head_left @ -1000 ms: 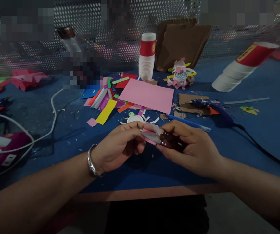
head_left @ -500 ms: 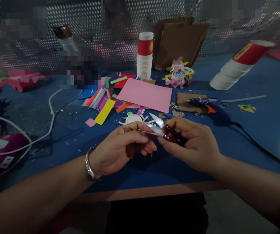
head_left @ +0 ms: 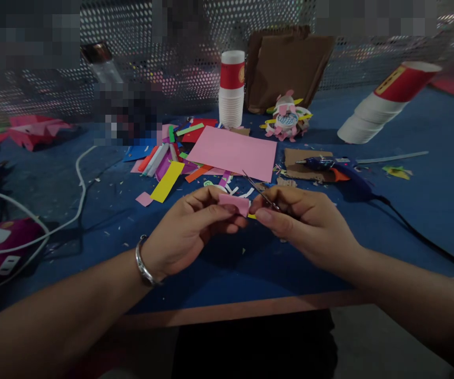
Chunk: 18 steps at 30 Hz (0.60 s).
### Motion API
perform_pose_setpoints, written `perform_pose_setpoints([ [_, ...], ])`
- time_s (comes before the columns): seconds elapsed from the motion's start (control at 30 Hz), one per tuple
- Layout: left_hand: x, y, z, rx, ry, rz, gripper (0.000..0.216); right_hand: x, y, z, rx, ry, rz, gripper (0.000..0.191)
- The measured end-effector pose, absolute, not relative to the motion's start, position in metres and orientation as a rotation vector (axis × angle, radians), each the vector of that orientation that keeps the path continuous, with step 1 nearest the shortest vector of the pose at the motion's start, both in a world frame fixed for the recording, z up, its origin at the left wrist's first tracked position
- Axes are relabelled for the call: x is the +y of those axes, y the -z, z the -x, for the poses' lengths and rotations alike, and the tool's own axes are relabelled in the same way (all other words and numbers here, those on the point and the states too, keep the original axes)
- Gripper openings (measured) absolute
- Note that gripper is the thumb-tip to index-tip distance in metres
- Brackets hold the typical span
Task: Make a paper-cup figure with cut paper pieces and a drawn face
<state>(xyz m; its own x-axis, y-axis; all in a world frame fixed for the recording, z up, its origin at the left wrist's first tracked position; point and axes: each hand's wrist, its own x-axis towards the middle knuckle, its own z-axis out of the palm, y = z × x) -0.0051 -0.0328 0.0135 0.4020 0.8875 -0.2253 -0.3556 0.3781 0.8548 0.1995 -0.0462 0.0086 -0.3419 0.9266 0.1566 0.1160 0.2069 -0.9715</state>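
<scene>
Between the thumb and fingers of my left hand is a small piece of pink paper, its flat side facing me. My right hand is closed on a pair of scissors. Their thin blades point up and to the left, seen nearly edge on, just right of the pink piece. Most of the handles are hidden in my fingers. A bit of yellow shows beside my right thumb. Behind the hands lies a large pink sheet, with white paper strips in front of it.
A glue gun lies on cardboard at the right, its black cord trailing forward. Paper cup stacks stand upright and lean. A decorated paper craft sits near the back. Colored scraps lie left, beside a white cable.
The scissors have turned from showing open, broad blades over the paper to nearly edge on, apart from it. The pink piece has tipped so its face shows.
</scene>
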Motion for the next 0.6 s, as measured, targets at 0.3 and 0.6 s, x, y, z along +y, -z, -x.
perform_pose_setpoints([
  [0.3,-0.017,-0.014,0.014,0.799,-0.955,-0.780,0.007,-0.044,-0.005,-0.202,-1.367,-1.811,0.904,0.043],
  [0.6,-0.018,-0.014,0.014,0.787,-0.920,-0.715,0.010,-0.040,-0.008,-0.204,-1.207,-2.037,0.897,0.042],
])
